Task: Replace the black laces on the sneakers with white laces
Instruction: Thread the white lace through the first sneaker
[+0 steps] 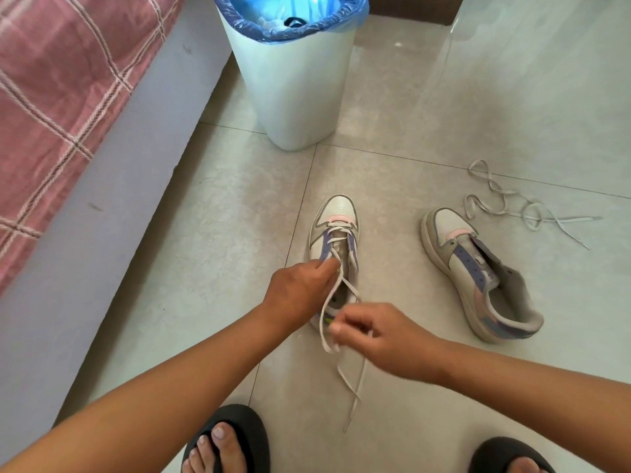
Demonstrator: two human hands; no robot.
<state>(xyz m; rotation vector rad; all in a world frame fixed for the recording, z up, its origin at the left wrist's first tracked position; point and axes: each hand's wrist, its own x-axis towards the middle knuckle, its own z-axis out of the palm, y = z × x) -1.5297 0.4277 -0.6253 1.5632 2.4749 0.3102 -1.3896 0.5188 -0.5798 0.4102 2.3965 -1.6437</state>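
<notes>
Tiled floor (444, 97); sneaker (336, 213) toe-forward.

Two white sneakers with purple and pink trim on tile floor. Left sneaker (336, 230) upright, toe at 12 o'clock, white lace (329, 322) through the lowest eyelets only, ends trailing toward 6. Right sneaker (478, 271) unlaced, tongue open, toe toward 11. Spare lace (505, 203) loose in loops at its 1 o'clock.
</notes>
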